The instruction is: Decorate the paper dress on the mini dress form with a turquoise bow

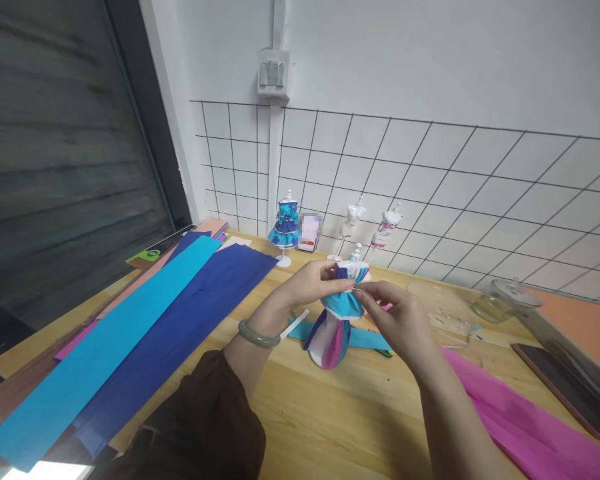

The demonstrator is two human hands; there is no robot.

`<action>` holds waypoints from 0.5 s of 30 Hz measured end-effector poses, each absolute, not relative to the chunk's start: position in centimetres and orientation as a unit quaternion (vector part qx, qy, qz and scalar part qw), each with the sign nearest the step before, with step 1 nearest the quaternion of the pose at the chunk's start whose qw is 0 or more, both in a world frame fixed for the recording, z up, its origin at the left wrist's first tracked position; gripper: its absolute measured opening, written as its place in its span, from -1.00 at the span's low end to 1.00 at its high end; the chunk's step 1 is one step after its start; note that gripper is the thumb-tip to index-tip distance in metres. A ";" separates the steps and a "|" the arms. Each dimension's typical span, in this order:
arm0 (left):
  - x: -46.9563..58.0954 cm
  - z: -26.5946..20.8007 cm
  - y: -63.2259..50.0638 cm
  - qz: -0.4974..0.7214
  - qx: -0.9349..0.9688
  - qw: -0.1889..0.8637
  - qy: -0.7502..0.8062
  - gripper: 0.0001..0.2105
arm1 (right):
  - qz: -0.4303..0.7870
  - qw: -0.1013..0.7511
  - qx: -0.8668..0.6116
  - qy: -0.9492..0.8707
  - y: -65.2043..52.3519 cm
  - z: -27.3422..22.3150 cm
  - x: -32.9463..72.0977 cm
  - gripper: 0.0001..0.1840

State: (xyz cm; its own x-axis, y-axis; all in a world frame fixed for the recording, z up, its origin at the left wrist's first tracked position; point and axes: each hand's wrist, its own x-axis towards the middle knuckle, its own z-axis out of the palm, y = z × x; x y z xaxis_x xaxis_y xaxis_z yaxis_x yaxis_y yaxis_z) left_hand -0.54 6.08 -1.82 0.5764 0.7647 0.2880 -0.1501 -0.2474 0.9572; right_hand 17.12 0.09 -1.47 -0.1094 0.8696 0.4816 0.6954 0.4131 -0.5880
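A miniature dress form [357, 252] wears a paper dress [343, 305] with a short turquoise overskirt above a longer skirt in white, pink and blue. My left hand [313, 280] is closed around its bodice and waist, with the thumb across the front. At the waist's right side, the thumb and forefinger of my right hand [397, 310] pinch together; a thin white bit shows at the fingertips, too small to name. A white strip [295, 325] sticks out beside my left wrist. Behind the dress lies a turquoise paper piece [370, 338] on the wooden table [340, 413].
Long turquoise [115, 333] and dark blue paper sheets [190, 320] lie at left, pink paper [525, 420] at right. Along the wall stand a blue-dressed form [284, 227], a phone [309, 233] and two white forms [353, 219]. A clear lidded container [505, 300] and dark tray [570, 393] sit right.
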 end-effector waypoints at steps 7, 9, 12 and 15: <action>-0.4 -1.7 5.9 0.421 0.662 0.564 0.259 -0.74 | 0.101 0.383 -0.498 -0.771 -0.3 -1.3 16.9 -0.71; -0.4 -1.5 5.7 0.423 0.655 0.566 0.269 -0.76 | 0.100 0.374 -0.475 -0.790 -0.4 -1.2 16.9 -0.73; -0.2 -1.3 5.4 0.427 0.651 0.558 0.287 -0.80 | 0.074 0.377 -0.441 -0.811 -0.4 -1.2 16.8 -0.77; 0.0 -1.2 5.3 0.432 0.652 0.550 0.293 -0.82 | 0.046 0.383 -0.416 -0.824 -0.4 -1.3 16.7 -0.80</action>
State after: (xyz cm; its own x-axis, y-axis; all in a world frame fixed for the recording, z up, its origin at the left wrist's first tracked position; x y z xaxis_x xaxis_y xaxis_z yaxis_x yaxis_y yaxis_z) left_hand 0.02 5.28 -1.23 0.4546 0.8574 0.2412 -0.0926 -0.2239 0.9702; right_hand 16.75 -0.37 -1.27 -0.3608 0.7200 0.5929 0.6496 0.6501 -0.3941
